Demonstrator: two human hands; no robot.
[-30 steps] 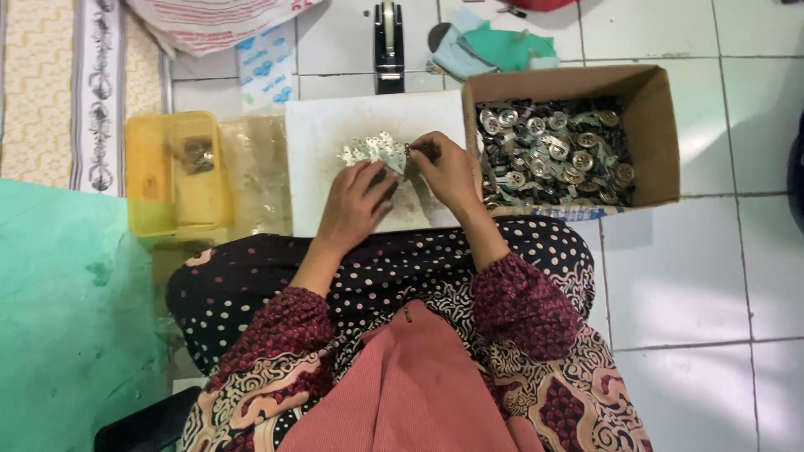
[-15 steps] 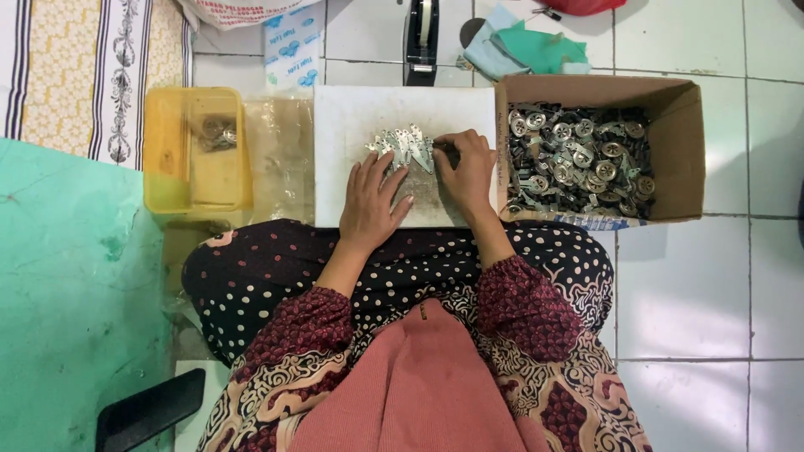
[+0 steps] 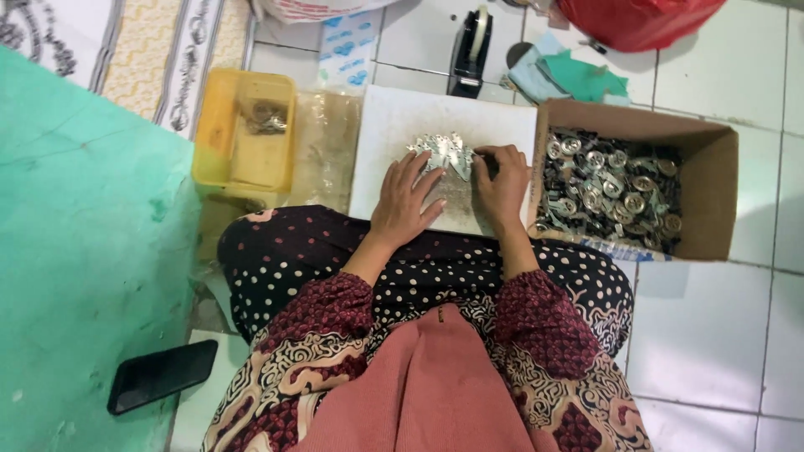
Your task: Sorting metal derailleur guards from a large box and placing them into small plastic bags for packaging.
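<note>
Head view: small pile of silvery metal pieces [image 3: 442, 152] on white board [image 3: 394, 125], board resting on lap. Left hand [image 3: 407, 201] flat, fingers spread, touching pile's edge. Right hand [image 3: 501, 180] curled, fingertips on pile; grasp unclear. Cardboard box [image 3: 712, 201] of metal parts just right; yellow tray [image 3: 219, 138] left; tape dispenser [image 3: 469, 52] beyond.

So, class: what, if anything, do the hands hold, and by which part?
Neither clearly grips anything: left hand and right hand rest fingers on the small silvery pieces on the white board.

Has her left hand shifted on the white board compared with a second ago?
No. The left hand lies just left of the silvery pieces on the white board, as before.
</note>
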